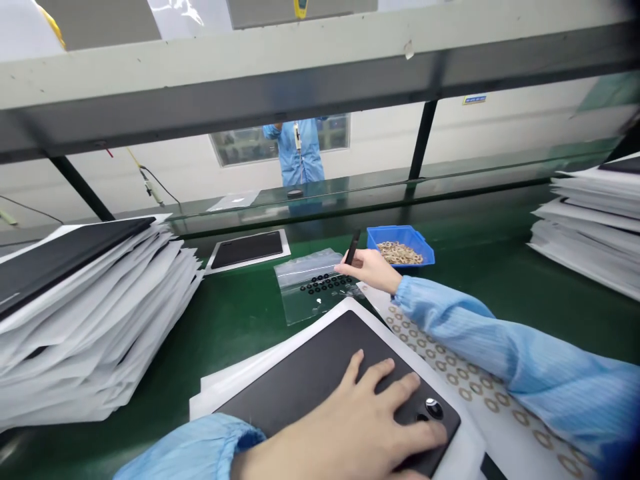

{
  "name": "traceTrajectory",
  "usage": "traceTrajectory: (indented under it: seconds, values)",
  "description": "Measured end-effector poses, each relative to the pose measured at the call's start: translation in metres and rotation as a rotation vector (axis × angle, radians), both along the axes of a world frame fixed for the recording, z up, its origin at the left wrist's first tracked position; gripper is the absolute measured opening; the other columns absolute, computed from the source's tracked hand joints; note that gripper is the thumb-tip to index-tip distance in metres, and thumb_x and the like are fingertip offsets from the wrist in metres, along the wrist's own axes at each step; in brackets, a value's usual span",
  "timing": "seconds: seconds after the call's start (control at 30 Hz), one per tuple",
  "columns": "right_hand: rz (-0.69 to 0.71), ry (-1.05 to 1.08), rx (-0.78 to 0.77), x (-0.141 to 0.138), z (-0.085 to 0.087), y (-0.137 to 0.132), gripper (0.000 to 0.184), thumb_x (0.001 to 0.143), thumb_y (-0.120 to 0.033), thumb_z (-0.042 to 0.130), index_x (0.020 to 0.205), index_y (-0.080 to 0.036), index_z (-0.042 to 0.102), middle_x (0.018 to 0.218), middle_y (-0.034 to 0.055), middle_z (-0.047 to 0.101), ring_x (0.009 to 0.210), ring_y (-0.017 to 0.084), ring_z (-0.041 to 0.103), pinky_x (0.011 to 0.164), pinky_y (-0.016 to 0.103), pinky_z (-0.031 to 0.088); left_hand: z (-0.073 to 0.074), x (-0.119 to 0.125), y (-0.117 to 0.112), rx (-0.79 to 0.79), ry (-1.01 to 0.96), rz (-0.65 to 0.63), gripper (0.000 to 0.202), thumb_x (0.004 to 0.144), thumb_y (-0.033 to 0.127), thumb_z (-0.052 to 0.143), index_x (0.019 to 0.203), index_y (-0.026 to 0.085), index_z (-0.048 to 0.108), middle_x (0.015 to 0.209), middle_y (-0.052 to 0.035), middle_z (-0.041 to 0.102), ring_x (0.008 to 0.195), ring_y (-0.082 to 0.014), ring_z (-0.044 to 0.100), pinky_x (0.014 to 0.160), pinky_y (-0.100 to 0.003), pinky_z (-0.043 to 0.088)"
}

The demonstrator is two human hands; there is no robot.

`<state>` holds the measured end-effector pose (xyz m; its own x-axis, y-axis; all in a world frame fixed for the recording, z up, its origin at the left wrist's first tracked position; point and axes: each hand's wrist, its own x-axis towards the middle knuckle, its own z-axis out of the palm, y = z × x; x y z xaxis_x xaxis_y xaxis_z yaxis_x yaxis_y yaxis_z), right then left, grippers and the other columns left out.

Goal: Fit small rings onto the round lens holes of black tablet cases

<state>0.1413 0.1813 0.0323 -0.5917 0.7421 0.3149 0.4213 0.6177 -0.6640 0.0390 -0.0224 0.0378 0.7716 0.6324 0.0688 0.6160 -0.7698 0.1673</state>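
Observation:
My left hand (360, 420) lies flat with fingers spread on a black panel (310, 373) that rests on white sheets close in front of me. A small round silver part (434, 407) sits near the panel's right corner, just past my fingertips. My right hand (370, 269) reaches forward and pinches a thin black tool (352, 248) like a pen. Its tip is over a clear plastic sheet (313, 287) carrying rows of small black rings (325, 283). Under my right sleeve lies a white backing sheet with tan rings (455, 373).
A blue tray (400, 243) of tan rings stands behind my right hand. Tall piles of white sheets with black panels sit at the left (85, 313) and right (595, 220). Another black panel (247, 250) lies farther back. A person in blue (299, 150) stands beyond the bench.

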Motion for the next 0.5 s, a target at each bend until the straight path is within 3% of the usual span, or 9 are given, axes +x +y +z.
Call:
traceTrajectory:
  seconds: [0.1,0.17,0.3,0.4,0.5]
  values:
    - [0.065,-0.085,-0.062,0.015,0.007,-0.001,0.034,0.080,-0.043,0.050,0.072,-0.012,0.063,0.071,0.0053,0.065,0.068,0.016,0.059,0.064,0.024,0.043,0.008,-0.010,0.010,-0.021,-0.122,0.170,0.037,0.085,0.039,0.056,0.120,0.029,0.047,0.133,-0.0033,0.043,0.124,-0.0262,0.035,0.104,-0.048,0.030]
    - [0.114,-0.161,-0.113,0.022,0.007,-0.003,0.030,0.076,-0.041,0.054,0.076,-0.013,0.065,0.071,0.0035,0.065,0.067,0.015,0.058,0.061,0.023,0.042,0.007,-0.023,0.024,0.004,-0.202,0.352,0.036,0.083,0.030,0.057,0.118,0.024,0.048,0.126,-0.0055,0.047,0.120,-0.0245,0.037,0.103,-0.041,0.031]
    - [0.187,-0.338,-0.218,0.026,0.005,-0.006,0.034,0.071,-0.046,0.059,0.065,-0.013,0.067,0.062,0.0024,0.064,0.059,0.014,0.055,0.054,0.023,0.036,-0.005,-0.055,0.054,0.022,-0.238,0.613,0.037,0.087,0.035,0.050,0.117,0.013,0.046,0.114,-0.0129,0.048,0.110,-0.0285,0.042,0.094,-0.046,0.037]
    - [0.247,-0.433,-0.251,0.024,0.008,-0.011,0.041,0.066,-0.051,0.063,0.050,-0.013,0.061,0.051,0.0021,0.059,0.052,0.014,0.051,0.051,0.024,0.033,-0.011,-0.068,0.061,-0.032,-0.227,0.679,0.045,0.086,0.045,0.049,0.116,0.012,0.049,0.109,-0.0130,0.049,0.106,-0.0282,0.046,0.092,-0.044,0.039]
    - [0.325,-0.416,-0.194,0.023,0.013,-0.021,0.038,0.068,-0.050,0.061,0.055,-0.014,0.060,0.053,0.0012,0.056,0.052,0.014,0.050,0.051,0.024,0.032,-0.011,-0.066,0.057,-0.092,-0.222,0.681,0.049,0.083,0.050,0.052,0.115,0.012,0.053,0.107,-0.0115,0.051,0.104,-0.0266,0.048,0.092,-0.038,0.039]
